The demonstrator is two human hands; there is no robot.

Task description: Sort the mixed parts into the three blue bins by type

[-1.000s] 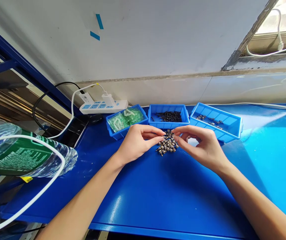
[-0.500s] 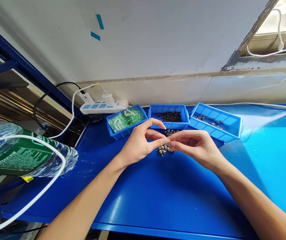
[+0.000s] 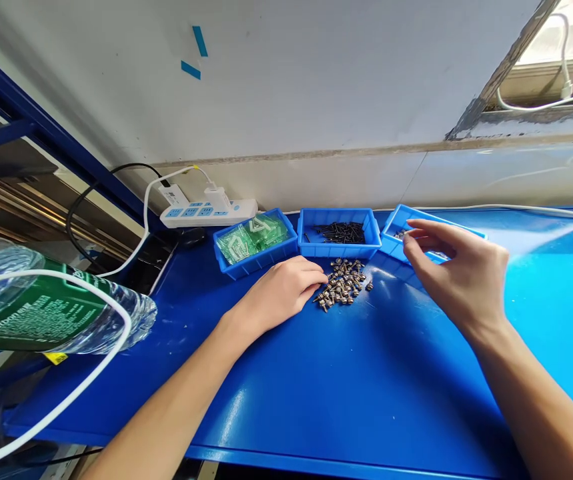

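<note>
My left hand point(image 3: 286, 283) sits low at the near-left edge of a pile of screws point(image 3: 343, 283); its fingertips are drawn together there, but I cannot tell whether they pinch one. A stray screw point(image 3: 369, 285) lies on the table point(image 3: 316, 387), beyond the pile from those fingers. My right hand point(image 3: 469, 273) hangs over the right tray point(image 3: 390, 251), thumb and forefinger curved towards each other; whether anything small is between their tips I cannot tell. A few metal pieces show under them. I judge the step in hand to be handling small pieces between pile and tray, and the next move seems to call for a light, exact pinch on a single screw without scattering its neighbours. Ahead of my left fingertips, the middle tray point(image 3: 339, 251) holds black screws point(image 3: 345, 233); to its left, the left tray point(image 3: 261, 259) holds green packets point(image 3: 251, 237) with white arrow-like marks. Far left of my fingers, a bottle point(image 3: 111, 327) wears a green label point(image 3: 41, 310) whose white writing is too blurred to read. I can make out no brand anywhere.
</note>
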